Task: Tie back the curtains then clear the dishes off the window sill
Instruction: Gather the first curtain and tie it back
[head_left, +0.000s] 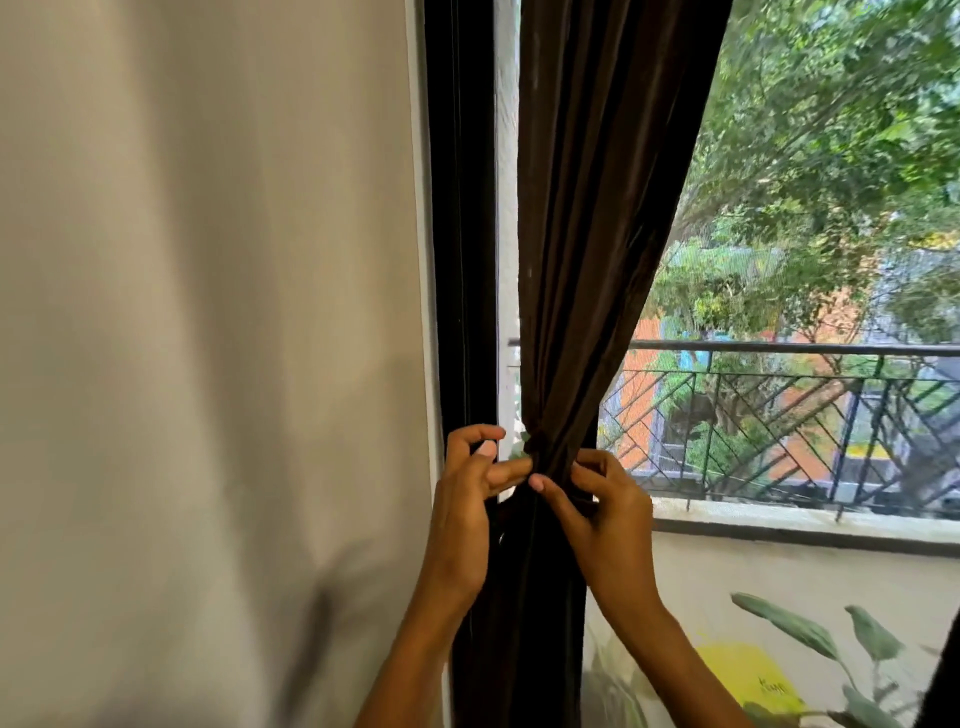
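A dark brown curtain (587, 249) hangs at the left side of the window, gathered into a narrow waist low down, where a knot or tie of the same dark cloth (540, 449) cinches it. Below that waist the fabric falls straight, near the black window frame (460, 260) on its left.

Both hands work at the gathered point. The left hand (470, 483) is just left of the knot, thumb and forefinger curled together above, another finger stretched out to touch the cloth — whether it actually pinches anything cannot be told. The right hand (597, 499) is on the right of the waist, its fingers curled round the bunched fabric and its thumb tip meeting the left finger at the knot.

Further left stands a plain pale wall (208, 312). Right of the curtain the window shows a metal balcony railing (779, 405) and green trees (831, 130) — far off. Under the sill (805, 530), a leaf-printed sheer fabric (779, 649) hangs near the lower right.
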